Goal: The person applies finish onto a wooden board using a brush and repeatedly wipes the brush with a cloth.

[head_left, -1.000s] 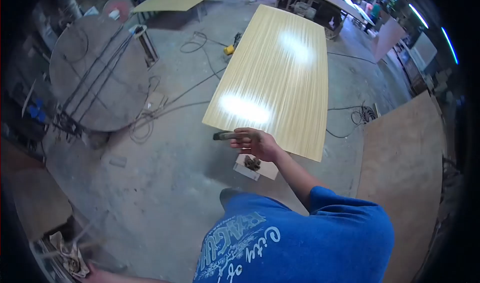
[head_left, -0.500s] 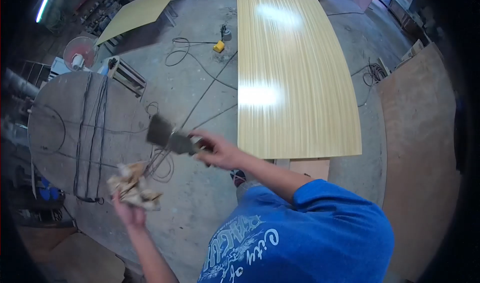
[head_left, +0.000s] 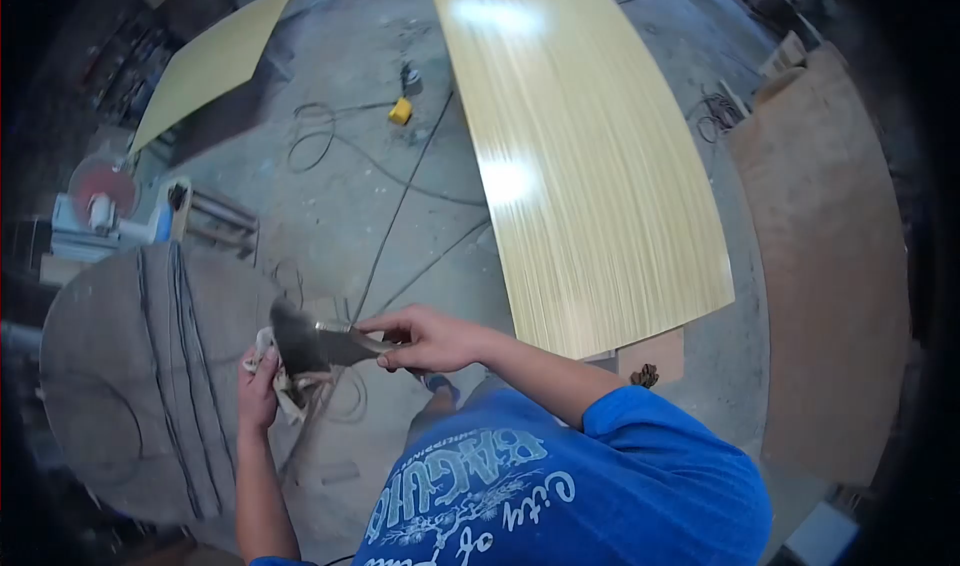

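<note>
Right hand [head_left: 428, 338] gripping wide brush [head_left: 340, 348], left hand [head_left: 259, 391] clutching crumpled rag [head_left: 290, 398] at its bristles, glossy wood-grain panel [head_left: 600, 196] well apart.

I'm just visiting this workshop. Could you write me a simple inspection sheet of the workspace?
Surface: long, glossy, pale-yellow wood-grain panel, with bright reflections.
Job's things: broad, flat, dark brush; crumpled off-white cloth. They overlap in view; contact is unclear.
Clutter: small yellow object on the grey floor; dark-brown crumpled lump near the panel's close end.
Hands: right hand grips the brush; left hand holds the cloth.
Cables: dark, looped floor cable left of the panel; dark coil to its right.
Surroundings: large, rounded grey-brown board and reddish round fan at left; tall brown sheet at right.
</note>
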### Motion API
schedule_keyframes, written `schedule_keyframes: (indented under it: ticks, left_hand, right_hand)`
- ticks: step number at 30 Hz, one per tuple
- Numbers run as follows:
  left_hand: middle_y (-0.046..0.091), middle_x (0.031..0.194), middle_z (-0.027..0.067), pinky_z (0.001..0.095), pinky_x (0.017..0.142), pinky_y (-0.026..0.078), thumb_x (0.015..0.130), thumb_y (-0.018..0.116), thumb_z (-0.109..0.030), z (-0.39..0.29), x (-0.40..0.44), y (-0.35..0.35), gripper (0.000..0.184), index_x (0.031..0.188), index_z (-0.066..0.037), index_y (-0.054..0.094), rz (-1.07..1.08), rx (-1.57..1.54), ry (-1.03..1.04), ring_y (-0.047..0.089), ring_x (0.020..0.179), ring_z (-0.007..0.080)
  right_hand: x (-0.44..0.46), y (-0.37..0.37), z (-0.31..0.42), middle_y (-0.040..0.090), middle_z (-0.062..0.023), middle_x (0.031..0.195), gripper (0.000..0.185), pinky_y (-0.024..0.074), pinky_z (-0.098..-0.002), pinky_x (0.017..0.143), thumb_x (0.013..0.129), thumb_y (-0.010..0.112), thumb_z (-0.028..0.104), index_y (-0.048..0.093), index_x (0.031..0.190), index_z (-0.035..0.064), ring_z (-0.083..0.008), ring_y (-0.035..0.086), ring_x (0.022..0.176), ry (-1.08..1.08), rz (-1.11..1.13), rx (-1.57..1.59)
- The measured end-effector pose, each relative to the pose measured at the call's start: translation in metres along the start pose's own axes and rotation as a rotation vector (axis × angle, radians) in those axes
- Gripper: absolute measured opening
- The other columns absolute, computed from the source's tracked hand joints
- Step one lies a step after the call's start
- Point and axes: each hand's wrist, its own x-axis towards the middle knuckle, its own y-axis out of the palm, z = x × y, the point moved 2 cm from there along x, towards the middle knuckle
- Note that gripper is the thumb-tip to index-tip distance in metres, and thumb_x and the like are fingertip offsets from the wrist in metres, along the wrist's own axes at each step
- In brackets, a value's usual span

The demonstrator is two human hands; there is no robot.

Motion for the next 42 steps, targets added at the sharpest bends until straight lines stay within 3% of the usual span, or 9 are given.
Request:
schedule_keyframes:
  ticks: [2,4,6,10,18,22,28,32,42]
  left_hand:
    - [0.069,0.102,0.0034,0.027,0.084,0.048,0.099,0.06,-0.025,-0.002,0.035,-0.018,0.029,0.114,0.0,0.065,0.042,0.055,0.006,0.062,0.093,0.0101]
    - [0.069,0.102,0.0038,0.0273,0.084,0.049,0.099,0.061,-0.023,0.013,0.078,-0.031,0.028,0.115,0.0,0.066,0.088,0.084,0.005,0.062,0.093,0.0106]
    - [0.07,0.103,0.0042,0.0274,0.084,0.049,0.098,0.061,-0.02,0.017,0.116,-0.024,0.028,0.118,0.0,0.066,0.135,0.104,0.005,0.063,0.093,0.0111]
    - [0.069,0.102,0.0035,0.0283,0.084,0.049,0.097,0.064,-0.026,0.014,0.204,0.014,0.031,0.115,0.0,0.066,0.302,0.221,0.001,0.062,0.093,0.0119]
    - [0.071,0.099,0.0051,0.0299,0.08,0.051,0.096,0.064,-0.029,0.01,0.377,0.093,0.034,0.115,-0.001,0.067,0.27,0.155,0.005,0.064,0.089,0.0134]
    - [0.071,0.101,0.0053,0.0301,0.081,0.05,0.096,0.065,-0.029,0.001,0.446,0.105,0.034,0.116,-0.001,0.067,0.268,0.126,-0.068,0.063,0.088,0.0133]
    - [0.069,0.095,0.0037,0.0299,0.071,0.051,0.096,0.066,-0.03,-0.019,0.553,0.091,0.033,0.111,-0.001,0.067,0.195,0.137,-0.093,0.063,0.08,0.0119]
    - [0.069,0.094,0.0058,0.0303,0.072,0.051,0.093,0.069,-0.029,-0.019,0.644,0.065,0.033,0.108,0.0,0.067,0.154,0.099,-0.142,0.063,0.08,0.0136]
    - [0.072,0.094,0.0108,0.0321,0.072,0.052,0.086,0.074,-0.02,-0.004,0.772,0.025,0.031,0.103,0.004,0.068,0.027,0.171,-0.295,0.068,0.08,0.0179]
  right_hand:
    - [0.022,-0.025,-0.018,0.062,-0.0042,0.084,0.06,0.0444,-0.0263,0.05,0.092,0.062,0.012,0.042,0.148,0.0063,-0.0078,0.054,0.059,-0.026,-0.172,0.126]
    - [0.033,-0.06,-0.038,0.063,-0.0076,0.09,0.062,0.0501,-0.0288,0.06,0.09,0.06,0.009,0.041,0.148,0.005,-0.0121,0.057,0.066,-0.015,-0.481,0.064]
    - [0.029,-0.094,-0.081,0.066,-0.0156,0.106,0.064,0.0536,-0.0344,0.081,0.087,0.059,0.005,0.041,0.148,0.0065,-0.0222,0.066,0.088,-0.202,-0.777,-0.386]
    - [-0.022,-0.139,-0.16,0.059,-0.0231,0.133,0.061,0.0474,-0.0387,0.102,0.085,0.06,0.005,0.048,0.144,0.0117,-0.0327,0.058,0.124,0.122,-0.964,-0.534]
    - [-0.059,-0.263,-0.151,0.063,-0.0186,0.127,0.05,0.0487,-0.0439,0.098,0.086,0.065,0.015,0.057,0.135,0.0126,-0.0372,0.059,0.117,0.559,-1.195,-0.554]
    - [-0.031,-0.354,-0.099,0.063,-0.0205,0.126,0.047,0.0489,-0.0444,0.098,0.09,0.062,0.018,0.056,0.135,0.0088,-0.0383,0.061,0.115,0.58,-1.235,-0.536]
    - [0.037,-0.488,-0.015,0.064,-0.0194,0.124,0.047,0.0498,-0.0452,0.095,0.091,0.06,0.018,0.055,0.138,0.0138,-0.039,0.061,0.112,0.243,-1.392,-0.71]
    - [0.079,-0.564,-0.003,0.065,-0.0176,0.123,0.048,0.0511,-0.044,0.093,0.09,0.06,0.016,0.056,0.138,0.0197,-0.0368,0.063,0.111,0.554,-1.27,-0.793]
    - [0.158,-0.718,0.037,0.067,-0.0173,0.121,0.044,0.0515,-0.0405,0.093,0.09,0.057,0.016,0.059,0.135,0.0138,-0.0324,0.065,0.11,0.704,-1.37,-0.814]
